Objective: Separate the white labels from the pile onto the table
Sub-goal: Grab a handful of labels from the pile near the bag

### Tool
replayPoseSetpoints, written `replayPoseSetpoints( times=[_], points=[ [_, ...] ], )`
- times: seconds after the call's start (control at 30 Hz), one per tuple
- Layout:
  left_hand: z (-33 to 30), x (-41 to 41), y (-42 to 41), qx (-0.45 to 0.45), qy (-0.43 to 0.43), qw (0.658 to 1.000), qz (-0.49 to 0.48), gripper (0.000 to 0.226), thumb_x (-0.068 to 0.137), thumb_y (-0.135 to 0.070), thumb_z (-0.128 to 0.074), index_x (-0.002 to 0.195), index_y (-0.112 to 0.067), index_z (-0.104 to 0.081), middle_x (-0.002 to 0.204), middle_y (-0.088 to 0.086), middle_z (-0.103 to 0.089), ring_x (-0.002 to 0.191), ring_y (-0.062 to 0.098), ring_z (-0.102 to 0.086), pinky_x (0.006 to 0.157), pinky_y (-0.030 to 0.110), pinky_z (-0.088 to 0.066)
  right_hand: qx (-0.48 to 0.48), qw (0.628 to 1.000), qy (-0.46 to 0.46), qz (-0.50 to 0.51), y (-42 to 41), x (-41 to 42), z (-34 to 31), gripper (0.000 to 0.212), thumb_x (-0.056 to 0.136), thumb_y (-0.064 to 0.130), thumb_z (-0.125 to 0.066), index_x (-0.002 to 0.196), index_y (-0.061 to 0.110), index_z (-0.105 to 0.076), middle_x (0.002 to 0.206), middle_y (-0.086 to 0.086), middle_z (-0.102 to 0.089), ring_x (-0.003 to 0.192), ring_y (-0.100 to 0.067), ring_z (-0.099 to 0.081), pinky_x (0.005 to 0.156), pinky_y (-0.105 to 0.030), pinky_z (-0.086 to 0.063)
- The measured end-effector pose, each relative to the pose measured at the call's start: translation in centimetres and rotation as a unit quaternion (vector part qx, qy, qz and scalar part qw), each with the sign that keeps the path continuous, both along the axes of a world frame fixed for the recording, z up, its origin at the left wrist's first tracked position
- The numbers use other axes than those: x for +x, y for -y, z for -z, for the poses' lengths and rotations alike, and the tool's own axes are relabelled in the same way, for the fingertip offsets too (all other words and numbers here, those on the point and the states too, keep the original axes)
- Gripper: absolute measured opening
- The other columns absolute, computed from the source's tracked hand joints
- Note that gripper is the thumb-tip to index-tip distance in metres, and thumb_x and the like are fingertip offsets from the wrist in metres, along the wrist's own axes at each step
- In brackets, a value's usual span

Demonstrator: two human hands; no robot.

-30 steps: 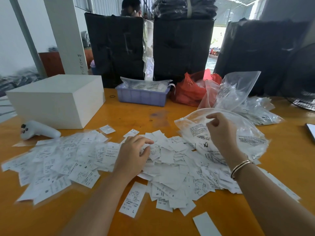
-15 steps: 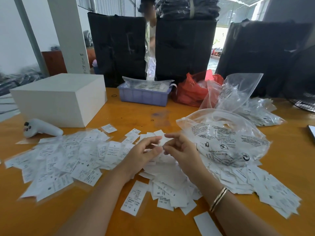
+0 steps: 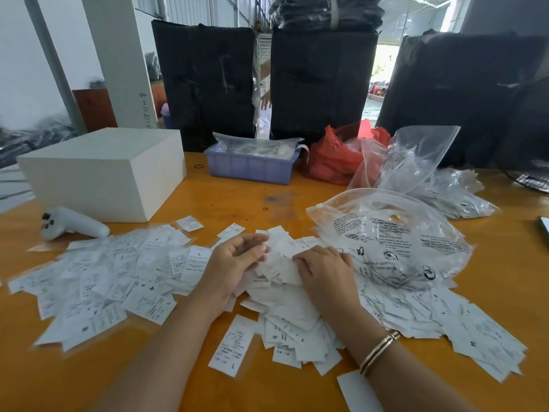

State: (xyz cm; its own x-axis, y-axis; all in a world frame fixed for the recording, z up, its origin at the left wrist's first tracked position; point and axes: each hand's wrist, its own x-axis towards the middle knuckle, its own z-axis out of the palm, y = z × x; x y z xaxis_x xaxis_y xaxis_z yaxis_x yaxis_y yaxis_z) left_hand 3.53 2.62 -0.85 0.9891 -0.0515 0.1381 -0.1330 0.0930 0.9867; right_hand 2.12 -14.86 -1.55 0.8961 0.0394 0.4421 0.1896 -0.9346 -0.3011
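Hundreds of white labels (image 3: 282,295) lie heaped across the orange worktop (image 3: 231,200), the pile running from about nine o'clock to four o'clock around the two hands. The left hand (image 3: 234,263) sits at the middle of the heap with its fingers curled round a few labels — thumb toward the right hand. The right hand (image 3: 323,272) rests palm down on the pile just beside it, fingertips bent onto the paper; whether it actually pinches a label I cannot tell. A gold bangle (image 3: 378,350) circles the right wrist.

At two o'clock from the hands a clear printed bag (image 3: 395,242) lies on the edge of the pile, with more clear bags (image 3: 416,162) behind it. At twelve o'clock stands a lilac tray (image 3: 249,168), a red bag (image 3: 335,156) just right of it. At ten o'clock a white box (image 3: 104,171) sits on the worktop, and a white controller (image 3: 74,224) lies near its front corner — touching the label heap's far edge. One single label marked L (image 3: 233,346) lies at six o'clock.
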Motion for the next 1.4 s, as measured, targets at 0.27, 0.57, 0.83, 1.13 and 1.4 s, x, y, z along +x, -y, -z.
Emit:
replayPoseSetpoints(
  times=[0.27, 0.57, 0.83, 1.13, 1.4],
  points=[
    [0.0, -0.2, 0.2, -0.013, -0.003, 1.000, 0.001, 0.019, 0.081, -0.010, -0.071, 0.089, -0.027, -0.074, 0.085, -0.009, -0.074, 0.083, 0.004, -0.068, 0.068, 0.015, -0.052, -0.014, 1.000, 0.023, -0.002, 0.2, 0.1, 0.1, 0.027, 0.097, 0.030, -0.043, 0.107, 0.023, -0.068, 0.109, 0.008, -0.063, 0.103, -0.016, -0.051, 0.085, -0.028, -0.025],
    [-0.3, -0.4, 0.6, -0.011, -0.006, 1.000, 0.020, 0.024, 0.074, -0.021, -0.074, 0.097, -0.024, -0.067, 0.085, -0.003, -0.074, 0.072, 0.007, -0.066, 0.065, 0.017, -0.052, 0.265, 0.953, 0.109, -0.101, -0.1, -0.6, -0.3, 0.029, 0.094, -0.001, -0.046, 0.104, 0.017, -0.067, 0.086, 0.005, -0.059, 0.073, -0.014, -0.053, 0.066, -0.028, -0.044],
    [0.1, -0.2, 0.5, 0.013, 0.020, 0.999, 0.045, 0.026, 0.080, -0.020, -0.073, 0.103, -0.025, -0.062, 0.080, -0.003, -0.071, 0.067, 0.008, -0.063, 0.062, 0.017, -0.052, 0.320, 0.931, 0.012, -0.176, -0.7, -0.6, -0.7, 0.011, 0.088, 0.013, -0.065, 0.093, 0.016, -0.074, 0.084, 0.011, -0.058, 0.079, 0.004, -0.054, 0.069, -0.007, -0.039],
    [0.1, 0.0, 0.5, -0.011, -0.007, 1.000, 0.019, 0.005, 0.082, -0.022, -0.069, 0.087, -0.019, -0.069, 0.087, -0.001, -0.074, 0.076, 0.008, -0.068, 0.063, 0.017, -0.051, 0.463, 0.875, -0.007, -0.140, 0.0, -0.8, -1.2, 0.016, 0.089, 0.018, -0.063, 0.083, 0.032, -0.070, 0.085, 0.010, -0.064, 0.080, -0.004, -0.059, 0.070, -0.021, -0.048],
    [-0.2, -0.2, 0.5, -0.089, -0.003, 0.996, -0.020, 0.002, 0.085, -0.016, -0.066, 0.086, -0.017, -0.065, 0.082, 0.000, -0.074, 0.079, 0.009, -0.070, 0.065, 0.017, -0.052, 0.445, 0.885, 0.028, -0.134, -0.1, -0.8, -0.8, 0.036, 0.090, 0.006, -0.059, 0.100, 0.040, -0.061, 0.089, 0.006, -0.061, 0.070, -0.004, -0.052, 0.066, -0.017, -0.045]
  ],
)
